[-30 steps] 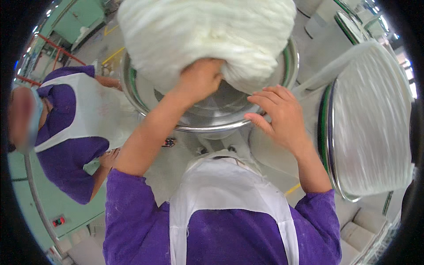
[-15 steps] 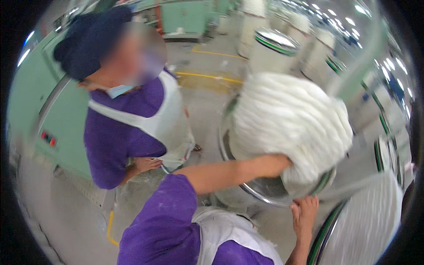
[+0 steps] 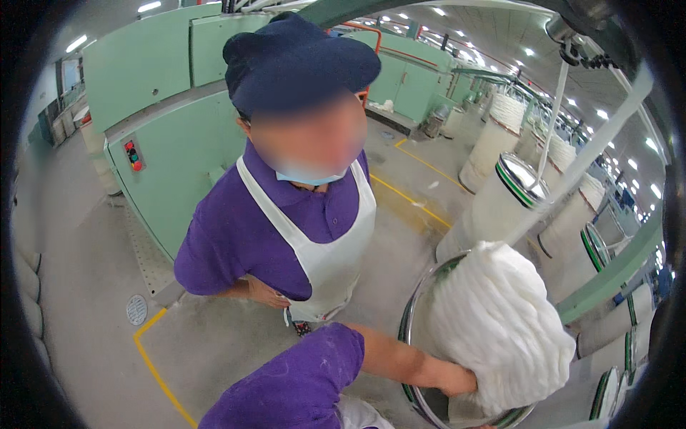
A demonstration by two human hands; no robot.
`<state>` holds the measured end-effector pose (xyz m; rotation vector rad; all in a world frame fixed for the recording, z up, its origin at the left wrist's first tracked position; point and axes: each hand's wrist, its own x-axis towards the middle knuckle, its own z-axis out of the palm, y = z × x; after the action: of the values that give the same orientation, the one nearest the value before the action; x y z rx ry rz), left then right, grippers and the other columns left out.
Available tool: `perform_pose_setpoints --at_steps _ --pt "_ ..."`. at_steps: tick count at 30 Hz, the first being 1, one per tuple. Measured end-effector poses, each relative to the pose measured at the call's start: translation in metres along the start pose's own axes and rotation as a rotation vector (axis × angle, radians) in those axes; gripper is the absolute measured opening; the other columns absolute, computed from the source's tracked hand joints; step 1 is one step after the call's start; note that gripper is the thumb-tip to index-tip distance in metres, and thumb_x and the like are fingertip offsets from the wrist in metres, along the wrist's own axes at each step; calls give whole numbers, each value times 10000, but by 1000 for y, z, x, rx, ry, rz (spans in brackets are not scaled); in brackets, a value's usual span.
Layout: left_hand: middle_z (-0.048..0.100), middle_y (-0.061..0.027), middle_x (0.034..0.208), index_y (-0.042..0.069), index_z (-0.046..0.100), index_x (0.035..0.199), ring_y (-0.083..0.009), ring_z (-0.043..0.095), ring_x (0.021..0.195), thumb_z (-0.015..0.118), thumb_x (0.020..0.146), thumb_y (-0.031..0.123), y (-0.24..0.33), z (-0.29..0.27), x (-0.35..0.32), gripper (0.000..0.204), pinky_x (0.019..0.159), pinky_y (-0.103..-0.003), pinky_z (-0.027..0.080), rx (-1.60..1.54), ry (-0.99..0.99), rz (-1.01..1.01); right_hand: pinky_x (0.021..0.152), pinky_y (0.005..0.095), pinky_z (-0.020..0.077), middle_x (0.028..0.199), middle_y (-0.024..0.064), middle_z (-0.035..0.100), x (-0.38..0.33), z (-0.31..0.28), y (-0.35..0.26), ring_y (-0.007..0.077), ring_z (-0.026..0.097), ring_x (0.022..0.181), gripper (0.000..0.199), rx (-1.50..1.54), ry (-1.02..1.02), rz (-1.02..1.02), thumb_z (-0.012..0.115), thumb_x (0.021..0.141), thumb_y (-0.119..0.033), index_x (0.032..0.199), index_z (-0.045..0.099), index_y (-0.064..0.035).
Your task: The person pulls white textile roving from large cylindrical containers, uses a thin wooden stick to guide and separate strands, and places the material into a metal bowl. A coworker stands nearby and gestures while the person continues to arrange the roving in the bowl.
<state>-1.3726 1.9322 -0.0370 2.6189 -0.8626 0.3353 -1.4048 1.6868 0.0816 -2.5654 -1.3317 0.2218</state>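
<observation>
A thick bundle of white fibre sliver [image 3: 504,322], folded in soft rope-like coils, bulges up out of a round can [image 3: 406,336] with a shiny metal rim at the lower right. My left hand [image 3: 454,377] reaches across the can's mouth and grips the lower left side of the bundle. Its fingers are sunk in the fibre and mostly hidden. Of my right hand [image 3: 487,427] only a small bit shows at the bottom edge, by the can's near rim; its fingers are cut off from view.
A co-worker [image 3: 314,222] in a purple shirt and white apron stands just beyond, left of the can. Green machine cabinets [image 3: 179,157] rise behind. More white cans [image 3: 471,207] line the right side, near a slanting green bar [image 3: 607,275]. Yellow lines [image 3: 158,372] mark the floor.
My view has tilted up and turned left, so the can and bundle sit lower. My right hand, earlier visible at the rim, has mostly left the picture. My left hand stays at the bundle.
</observation>
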Motion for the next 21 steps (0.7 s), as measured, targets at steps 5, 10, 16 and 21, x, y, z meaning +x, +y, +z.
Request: perform_pose_setpoints --at_steps 5,10,16,21 --pt "640 -149 987 61 663 934 -329 621 961 634 685 216 -19 38 19 295 864 -413 479 237 4 82 795 364 541 1022 139 691 22 -11 23 259 678 923 373 172 -331 214 711 835 -336 1116 664 -94" --pt "666 -175 938 34 681 882 -347 639 928 672 618 213 -31 84 47 319 825 -422 500 274 27 131 810 357 543 1039 123 691 32 -18 28 256 680 939 407 187 -465 274 718 834 -313 1161 645 -83" --pt "665 -104 843 97 694 772 -291 642 873 636 691 261 -24 58 39 193 785 -401 502 371 -117 267 802 352 538 1001 136 700 33 -24 11 267 680 946 426 221 -445 313 729 819 -359 1124 667 -68" --pt "654 -58 896 137 685 791 -240 625 892 583 785 274 -11 40 30 171 808 -370 487 688 -274 464 777 373 529 955 173 697 24 -23 10 292 685 875 465 144 -369 243 727 807 -415 1098 677 -55"
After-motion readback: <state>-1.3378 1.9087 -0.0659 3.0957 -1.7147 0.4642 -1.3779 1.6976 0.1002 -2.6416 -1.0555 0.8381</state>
